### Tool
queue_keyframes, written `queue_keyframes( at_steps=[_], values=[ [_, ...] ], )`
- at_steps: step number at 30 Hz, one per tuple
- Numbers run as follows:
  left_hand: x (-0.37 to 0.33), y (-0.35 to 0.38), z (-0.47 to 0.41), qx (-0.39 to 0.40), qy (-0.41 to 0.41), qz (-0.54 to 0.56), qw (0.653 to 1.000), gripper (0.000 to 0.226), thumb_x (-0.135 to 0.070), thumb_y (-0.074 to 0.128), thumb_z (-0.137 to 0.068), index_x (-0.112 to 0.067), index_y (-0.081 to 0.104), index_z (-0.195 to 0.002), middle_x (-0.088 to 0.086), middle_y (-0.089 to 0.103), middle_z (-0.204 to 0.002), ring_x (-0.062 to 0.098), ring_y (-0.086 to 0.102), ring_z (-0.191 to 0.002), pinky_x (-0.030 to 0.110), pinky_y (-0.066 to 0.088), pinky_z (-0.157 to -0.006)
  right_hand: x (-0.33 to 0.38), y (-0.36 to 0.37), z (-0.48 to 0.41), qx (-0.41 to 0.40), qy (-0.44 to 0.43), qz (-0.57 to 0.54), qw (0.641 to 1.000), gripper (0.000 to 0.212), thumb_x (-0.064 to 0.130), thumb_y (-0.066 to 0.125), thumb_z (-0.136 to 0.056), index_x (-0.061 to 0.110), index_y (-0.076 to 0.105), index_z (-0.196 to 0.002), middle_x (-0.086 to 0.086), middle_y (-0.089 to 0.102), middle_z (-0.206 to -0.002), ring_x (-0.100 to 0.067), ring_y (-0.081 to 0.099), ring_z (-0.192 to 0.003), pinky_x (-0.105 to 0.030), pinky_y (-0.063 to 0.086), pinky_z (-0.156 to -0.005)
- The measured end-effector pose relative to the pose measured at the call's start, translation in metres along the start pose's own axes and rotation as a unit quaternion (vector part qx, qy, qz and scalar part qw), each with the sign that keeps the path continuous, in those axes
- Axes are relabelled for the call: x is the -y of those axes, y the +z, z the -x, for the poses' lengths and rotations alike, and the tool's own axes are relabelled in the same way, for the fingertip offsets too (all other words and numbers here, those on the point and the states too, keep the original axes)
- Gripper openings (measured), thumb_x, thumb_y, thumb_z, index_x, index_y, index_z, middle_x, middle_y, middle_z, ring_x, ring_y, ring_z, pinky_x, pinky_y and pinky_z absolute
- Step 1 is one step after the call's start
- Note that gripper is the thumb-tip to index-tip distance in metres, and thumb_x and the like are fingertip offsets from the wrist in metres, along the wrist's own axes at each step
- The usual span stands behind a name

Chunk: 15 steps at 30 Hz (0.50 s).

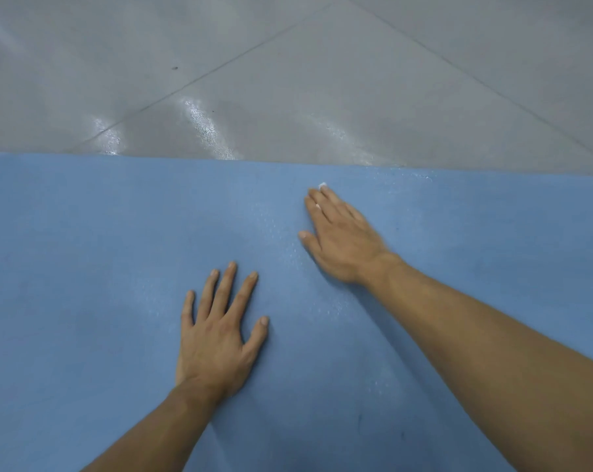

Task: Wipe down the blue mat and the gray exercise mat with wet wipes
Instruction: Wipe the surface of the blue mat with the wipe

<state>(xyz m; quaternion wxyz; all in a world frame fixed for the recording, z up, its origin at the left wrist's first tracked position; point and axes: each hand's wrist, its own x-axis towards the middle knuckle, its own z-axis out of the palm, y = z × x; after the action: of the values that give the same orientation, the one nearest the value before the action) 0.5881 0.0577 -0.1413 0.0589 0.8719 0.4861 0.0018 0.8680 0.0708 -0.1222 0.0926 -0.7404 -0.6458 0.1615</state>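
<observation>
The left hand [216, 338], fingers spread, lies flat to steady the blue mat [84, 267] on the floor [288, 80]; the right hand [339, 240], fingers together, presses what appears to be a wipe [322, 185] near the mat's far edge.

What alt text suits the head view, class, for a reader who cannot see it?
A right hand presses a white wipe, mostly hidden beneath its fingers, on a blue mat; the left hand lies flat nearby. Gray floor lies beyond.
</observation>
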Motion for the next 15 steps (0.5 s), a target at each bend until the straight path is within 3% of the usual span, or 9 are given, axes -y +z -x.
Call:
queue_keyframes(
  at_steps=[4, 9, 12, 15],
  values=[
    [-0.001, -0.001, 0.000, 0.006, 0.002, -0.005, 1.000, 0.070, -0.064, 0.029, -0.097, -0.043, 0.018, -0.163, -0.014, 0.004, -0.173, 0.013, 0.002, -0.160, 0.052, 0.010, -0.127, -0.066, -0.009, 0.034, -0.075, 0.124, 0.020, 0.989, 0.074, 0.050, 0.018, -0.103, 0.006, 0.019, -0.163, -0.009, 0.017, -0.172, -0.022, 0.012, -0.159, -0.044, 0.011, -0.127],
    [0.000, 0.000, 0.000, 0.010, 0.000, -0.004, 1.000, 0.070, -0.065, 0.026, -0.097, -0.044, 0.015, -0.163, -0.014, 0.003, -0.173, 0.012, 0.000, -0.160, 0.052, 0.009, -0.127, -0.149, -0.028, 0.079, -0.159, 0.305, 0.031, 0.938, 0.079, 0.051, 0.022, -0.098, -0.007, 0.037, -0.149, -0.023, 0.037, -0.159, -0.035, 0.032, -0.150, -0.056, 0.028, -0.116],
    [-0.001, 0.000, 0.000, 0.012, -0.002, -0.008, 1.000, 0.070, -0.065, 0.026, -0.097, -0.044, 0.014, -0.163, -0.014, 0.004, -0.173, 0.012, 0.001, -0.160, 0.051, 0.009, -0.128, -0.145, -0.033, 0.080, -0.136, 0.344, -0.010, 0.929, 0.090, 0.059, 0.021, -0.094, -0.005, 0.025, -0.157, -0.022, 0.027, -0.166, -0.036, 0.022, -0.155, -0.053, 0.019, -0.124],
    [0.000, 0.001, 0.000, 0.008, -0.002, -0.008, 1.000, 0.070, -0.065, 0.026, -0.097, -0.044, 0.015, -0.163, -0.013, 0.005, -0.173, 0.012, 0.002, -0.160, 0.051, 0.009, -0.127, -0.103, -0.029, 0.064, -0.082, 0.262, -0.034, 0.961, 0.085, 0.057, 0.029, -0.103, 0.003, 0.007, -0.164, -0.013, 0.004, -0.173, -0.029, -0.001, -0.160, -0.044, 0.004, -0.130]
  ],
)
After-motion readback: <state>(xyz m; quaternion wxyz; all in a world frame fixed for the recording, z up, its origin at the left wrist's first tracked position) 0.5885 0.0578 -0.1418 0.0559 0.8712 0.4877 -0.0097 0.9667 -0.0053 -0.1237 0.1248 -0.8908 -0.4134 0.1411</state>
